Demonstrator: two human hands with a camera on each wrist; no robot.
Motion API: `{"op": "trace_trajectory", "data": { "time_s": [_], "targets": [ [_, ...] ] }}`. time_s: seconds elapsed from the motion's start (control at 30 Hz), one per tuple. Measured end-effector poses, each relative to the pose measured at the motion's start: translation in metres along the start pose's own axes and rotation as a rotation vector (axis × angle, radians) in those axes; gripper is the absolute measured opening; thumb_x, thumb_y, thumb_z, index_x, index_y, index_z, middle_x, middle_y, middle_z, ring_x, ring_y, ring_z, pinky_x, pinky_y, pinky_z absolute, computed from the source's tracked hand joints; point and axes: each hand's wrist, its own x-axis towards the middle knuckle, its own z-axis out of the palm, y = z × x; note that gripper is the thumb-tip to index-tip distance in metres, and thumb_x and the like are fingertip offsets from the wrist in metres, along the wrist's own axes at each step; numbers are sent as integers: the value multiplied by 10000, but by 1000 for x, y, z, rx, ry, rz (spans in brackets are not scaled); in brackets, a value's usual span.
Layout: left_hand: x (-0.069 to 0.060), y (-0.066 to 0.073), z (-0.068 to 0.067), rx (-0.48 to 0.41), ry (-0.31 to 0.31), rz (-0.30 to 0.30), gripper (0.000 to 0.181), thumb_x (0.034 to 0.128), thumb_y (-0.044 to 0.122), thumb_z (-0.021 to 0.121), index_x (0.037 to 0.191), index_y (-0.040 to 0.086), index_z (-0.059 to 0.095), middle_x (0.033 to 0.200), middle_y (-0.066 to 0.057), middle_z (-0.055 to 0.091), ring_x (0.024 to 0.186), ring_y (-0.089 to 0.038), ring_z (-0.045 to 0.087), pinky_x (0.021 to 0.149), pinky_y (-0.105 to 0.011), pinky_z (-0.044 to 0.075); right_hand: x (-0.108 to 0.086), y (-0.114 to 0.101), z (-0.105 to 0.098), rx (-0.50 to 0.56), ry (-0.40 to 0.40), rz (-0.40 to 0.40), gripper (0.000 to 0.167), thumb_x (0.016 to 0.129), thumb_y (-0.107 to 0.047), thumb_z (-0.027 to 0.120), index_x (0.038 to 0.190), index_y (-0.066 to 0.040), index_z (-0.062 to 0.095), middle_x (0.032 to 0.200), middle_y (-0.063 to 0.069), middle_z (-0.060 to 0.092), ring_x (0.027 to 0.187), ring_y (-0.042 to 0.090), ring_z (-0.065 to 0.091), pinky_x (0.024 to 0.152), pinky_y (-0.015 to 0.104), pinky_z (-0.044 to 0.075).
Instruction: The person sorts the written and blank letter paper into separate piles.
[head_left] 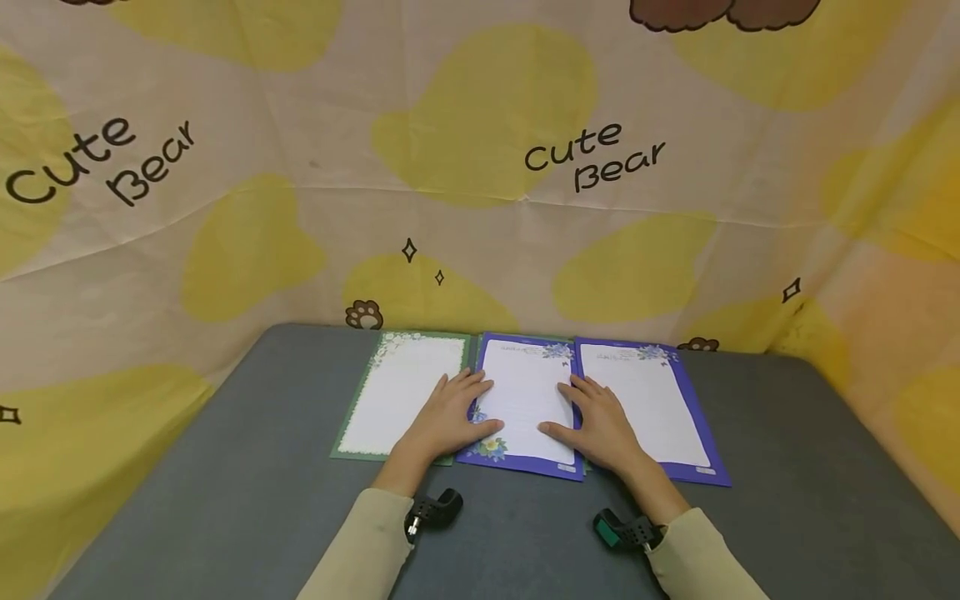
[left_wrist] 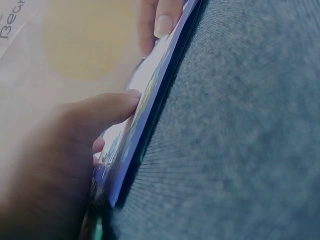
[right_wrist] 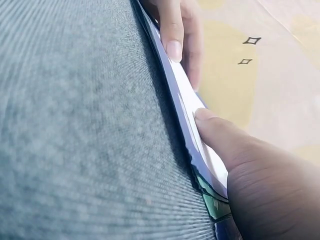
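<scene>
A patterned cloth (head_left: 480, 242), cut off by the frame, stands behind your grey table (head_left: 217, 492), whose near edge is out of sight. Three bordered sheets show in a row on it: the blue middle sheet (head_left: 525, 400) between your hands, the blue right sheet (head_left: 652, 417) and the green left sheet (head_left: 401, 392). Your two sleeves (head_left: 363, 542) run off the bottom. Your left hand (head_left: 448, 414) and right hand (head_left: 600, 423) rest on the middle sheet's side edges, hiding parts of them, thumbs spread from the fingers. Two black wrist devices (head_left: 435, 510) sit below. A green edge (right_wrist: 214, 206) peeks from under the middle sheet; you cannot tell how many lie there.
</scene>
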Motion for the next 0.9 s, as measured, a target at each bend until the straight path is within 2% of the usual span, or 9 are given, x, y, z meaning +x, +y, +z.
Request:
{"op": "trace_trajectory", "data": {
  "time_s": [0.4, 0.67, 0.9],
  "targets": [
    [-1, 2, -2, -14, 26, -26, 721, 888, 565, 678, 1476, 171, 542, 1552, -73, 505, 1518, -331, 350, 1261, -595, 176, -1, -3, -2, -15, 3, -24, 770, 857, -558, 727, 1411, -41, 587, 1529, 236, 484, 1449, 479, 395, 1168, 687, 285],
    [1, 1, 1, -25, 90, -28, 664, 886, 537, 717, 1414, 149, 606, 1451, -87, 603, 1436, -324, 469, 1239, -547, 276, -2, -2, -2, -61, -26, -30, 758, 877, -561, 701, 1430, -58, 574, 1539, 221, 480, 1452, 462, 400, 1181, 663, 287],
    [2, -1, 2, -21, 93, -21, 651, 880, 539, 722, 1397, 155, 624, 1442, -95, 606, 1420, -322, 484, 1235, -542, 287, -3, -3, -4, -84, -30, -39, 778, 886, -580, 679, 1447, -55, 553, 1531, 222, 488, 1449, 461, 404, 1194, 666, 259]
  ]
}}
